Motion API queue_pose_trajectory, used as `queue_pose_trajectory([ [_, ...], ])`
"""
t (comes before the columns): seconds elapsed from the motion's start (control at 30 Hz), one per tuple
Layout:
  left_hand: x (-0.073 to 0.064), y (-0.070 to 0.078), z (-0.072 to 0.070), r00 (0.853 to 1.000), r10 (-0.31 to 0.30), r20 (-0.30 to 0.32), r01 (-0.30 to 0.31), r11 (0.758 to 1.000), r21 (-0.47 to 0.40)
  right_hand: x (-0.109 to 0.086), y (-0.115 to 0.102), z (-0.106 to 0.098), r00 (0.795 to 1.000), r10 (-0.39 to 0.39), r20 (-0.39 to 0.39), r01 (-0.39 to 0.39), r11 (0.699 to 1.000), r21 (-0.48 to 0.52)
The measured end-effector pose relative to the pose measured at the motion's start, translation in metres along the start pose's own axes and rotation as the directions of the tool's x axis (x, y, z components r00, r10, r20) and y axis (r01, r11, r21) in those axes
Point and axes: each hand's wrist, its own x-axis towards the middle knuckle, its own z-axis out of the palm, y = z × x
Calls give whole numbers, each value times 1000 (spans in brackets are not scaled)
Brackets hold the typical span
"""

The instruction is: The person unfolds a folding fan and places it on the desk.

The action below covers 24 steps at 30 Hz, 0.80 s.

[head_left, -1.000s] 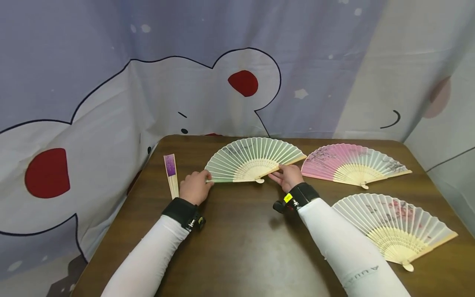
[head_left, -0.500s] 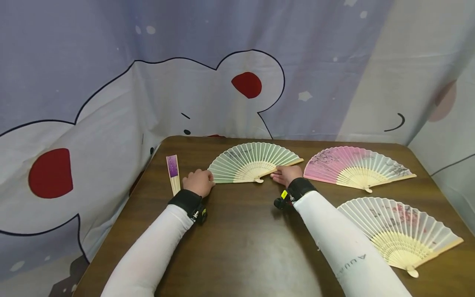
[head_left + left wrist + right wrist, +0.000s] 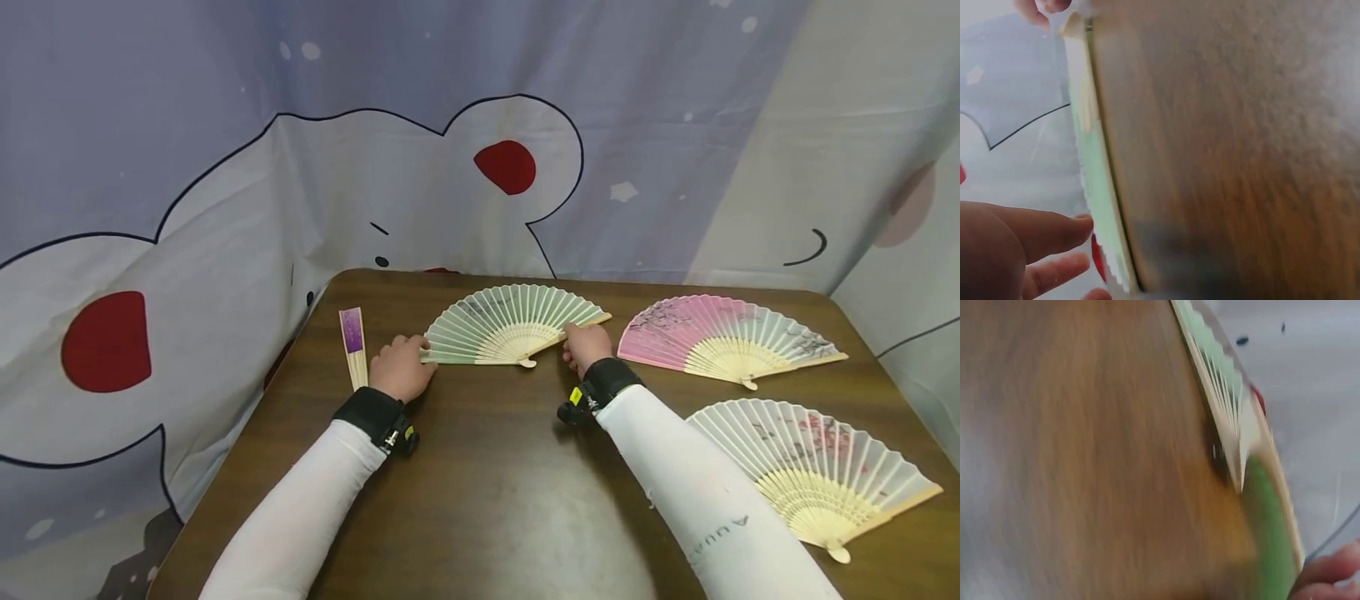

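Note:
A green folding fan [image 3: 510, 329] lies spread at the back middle of the table, its pale ribs meeting near the front. At its left end is my left hand [image 3: 401, 367]; in the left wrist view the fingers [image 3: 1054, 231] are fairly straight, a fingertip against or very near the fan's edge. My right hand [image 3: 588, 346] pinches the fan's right guard stick, which stands a little raised in the blurred right wrist view. Only some fingertips [image 3: 1335, 565] show there, at the stick's end. A closed fan with a purple band [image 3: 352, 337] lies left of my left hand.
A pink and pale green fan [image 3: 723, 342] lies spread at the back right. In front of it is a white fan with red flowers [image 3: 817, 467], partly covered by my right sleeve [image 3: 720, 500]. A printed curtain [image 3: 420, 192] hangs behind the brown table [image 3: 480, 500].
My right hand has shifted slightly along the green fan's right guard, its fingers more curled. The left hand stays at the left end. The whole view has drifted a little.

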Motion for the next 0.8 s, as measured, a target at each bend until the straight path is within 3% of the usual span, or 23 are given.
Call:
queue_pose_trajectory([
  [0.07, -3, -6, -4, 1000, -20, -10, 20, 999, -38, -6, -3, 10, 999, -52, -6, 52, 998, -23],
  [0.17, -6, -17, -12, 997, -71, -27, 68, 994, -87, -23, -11, 31, 990, -133, 46, 134, 991, -1],
  [0.33, -13, -36, -25, 985, -157, -72, 145, 978, -151, -57, -21, 75, 948, -209, 239, 199, 978, 68],
  [0.43, -18, -48, -31, 977, -194, -87, 177, 970, -169, -73, -23, 105, 898, -177, 402, 144, 983, 113],
  [0.53, -21, -58, -33, 973, -222, -57, 206, 957, -204, -84, -22, 133, 828, -129, 545, 61, 988, 140],
  [0.63, -23, -65, -34, 971, -240, 1, 232, 938, -258, -89, -20, 157, 772, -96, 629, 3, 989, 147],
  [0.8, -27, -71, -35, 961, -264, 79, 275, 895, -352, -94, -17, 188, 709, -48, 703, -54, 991, 122],
])
